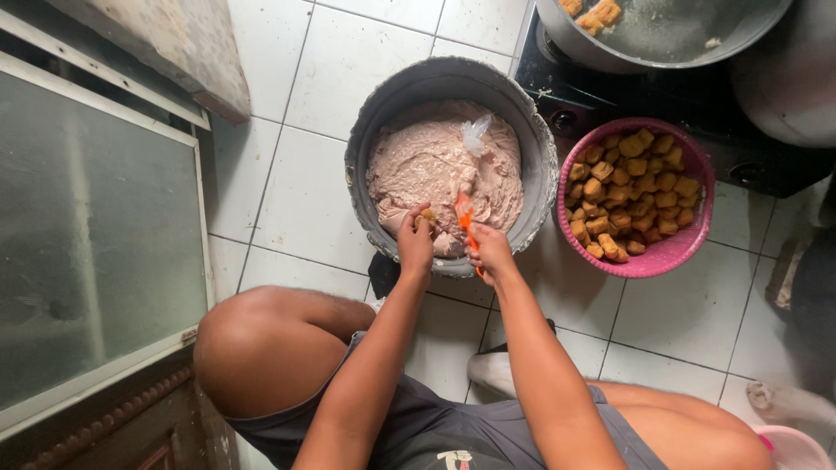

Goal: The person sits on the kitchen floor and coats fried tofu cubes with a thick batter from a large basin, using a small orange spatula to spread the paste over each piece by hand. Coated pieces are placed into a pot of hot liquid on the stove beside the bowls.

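Note:
A large grey metal basin [370, 130] on the white tiled floor holds pale pink paste [427, 165] with a bit of clear plastic [475, 133] lying on it. My left hand [415, 244] is over the basin's near rim, closed on a small golden fried piece [427, 214]. Beside it, my right hand [490, 252] grips an orange spoon-like tool [464, 216] whose tip reaches into the paste. My bare knees frame the bottom of the view.
A pink basket [679, 252] full of golden fried cubes stands right of the basin. Behind it sits a black stove [610, 100] carrying a metal pan [662, 52] with a few fried pieces. A glass door panel [96, 226] fills the left side.

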